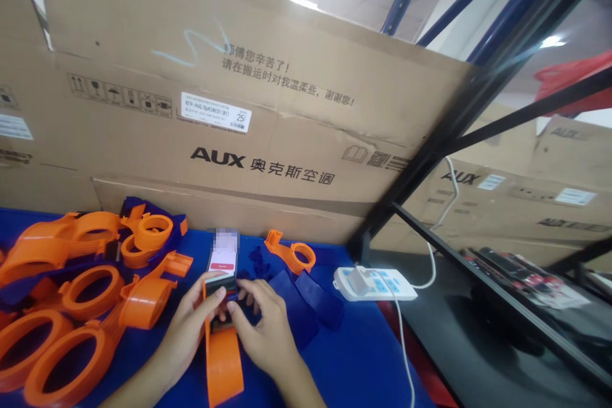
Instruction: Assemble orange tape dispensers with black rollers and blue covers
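Observation:
My left hand (191, 312) is closed around the upper end of an orange tape dispenser (224, 366), its thumb on a dark, shiny part there. My right hand (268, 325) has bent fingers closed at the right side of that same end. Whether a small part sits between its fingertips is hidden. Just behind my hands a phone (222, 264) with a lit screen lies on the blue table cover (335, 357). Another orange tape dispenser (302, 257) lies beyond my right hand, near dark blue flat pieces (306, 306) and small dark blue parts (258, 262).
Several orange tape dispensers (90, 287) are piled at the left. A large cardboard panel (287, 108) stands along the back. A white power strip (375, 284) with a white cable lies at the right, near a dark rack post (406, 185). Beyond it is a black surface (444, 331).

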### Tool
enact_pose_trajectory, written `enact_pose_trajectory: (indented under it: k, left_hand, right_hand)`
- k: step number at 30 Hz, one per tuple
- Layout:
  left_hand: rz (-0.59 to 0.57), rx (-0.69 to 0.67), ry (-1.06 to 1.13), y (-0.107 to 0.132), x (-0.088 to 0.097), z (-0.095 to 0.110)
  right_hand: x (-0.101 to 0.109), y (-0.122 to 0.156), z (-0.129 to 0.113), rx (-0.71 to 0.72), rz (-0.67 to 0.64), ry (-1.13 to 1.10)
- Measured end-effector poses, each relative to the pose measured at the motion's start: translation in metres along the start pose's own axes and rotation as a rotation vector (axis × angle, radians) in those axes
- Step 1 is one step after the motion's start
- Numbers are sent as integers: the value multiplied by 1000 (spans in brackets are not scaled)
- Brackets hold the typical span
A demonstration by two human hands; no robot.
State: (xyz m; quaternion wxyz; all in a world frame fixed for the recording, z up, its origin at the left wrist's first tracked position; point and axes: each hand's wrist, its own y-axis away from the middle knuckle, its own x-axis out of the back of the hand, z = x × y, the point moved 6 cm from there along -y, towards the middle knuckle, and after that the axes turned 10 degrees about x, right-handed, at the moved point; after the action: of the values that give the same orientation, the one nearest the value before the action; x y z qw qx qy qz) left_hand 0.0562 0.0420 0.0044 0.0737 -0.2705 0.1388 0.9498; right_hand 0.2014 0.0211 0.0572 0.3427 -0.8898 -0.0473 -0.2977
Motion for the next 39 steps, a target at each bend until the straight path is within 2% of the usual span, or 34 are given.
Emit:
enact_pose_trajectory:
  k: [7,16,27,31,35,39]
  left_hand:
    - [-12,17,-104,-6,6,-9]
    - [-25,-4,-329,-6,8,-7]
    - [-31,35,-273,-3,8,-12]
    - [-10,41,-211,-6,10,-12]
    - [58,161,9,-7,12,-12]
    - [74,413,180,-3,10,-19]
  right_hand:
    - [-3,4,2,73,28,153]
    - [-3,4,0,21,-9,88]
    - [0,6,-7,36,14,130]
    - [2,2,-6,21,15,69]
    - [6,-4,-4,31,-79,12]
    - [8,-5,-2,137,-136,148]
